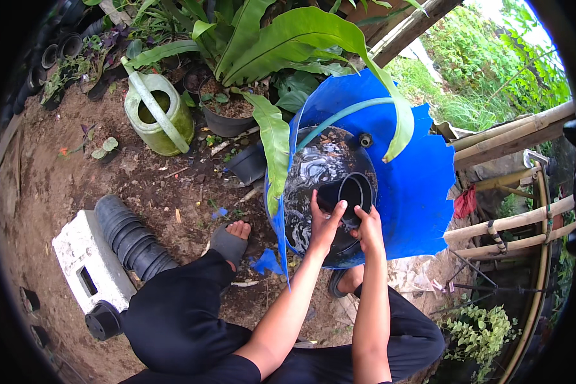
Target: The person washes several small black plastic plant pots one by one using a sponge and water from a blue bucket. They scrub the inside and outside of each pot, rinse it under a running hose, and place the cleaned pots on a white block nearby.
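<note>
Both my hands hold one black plastic plant pot over dark, rippling water inside a cut blue plastic barrel. My left hand grips the pot's near left side, thumb up along it. At the near right of its rim, my right hand is closed with the thumb on the edge. The pot lies tilted, its round mouth turned toward the right. Fingers beneath the pot are partly hidden. A pale green hose curves across the barrel's far wall.
Left of my legs, a stack of nested black pots lies against a white block. A mossy green watering can stands at far left. Large fern leaves overhang the barrel, whose rim is jagged. Bamboo rails run along the right.
</note>
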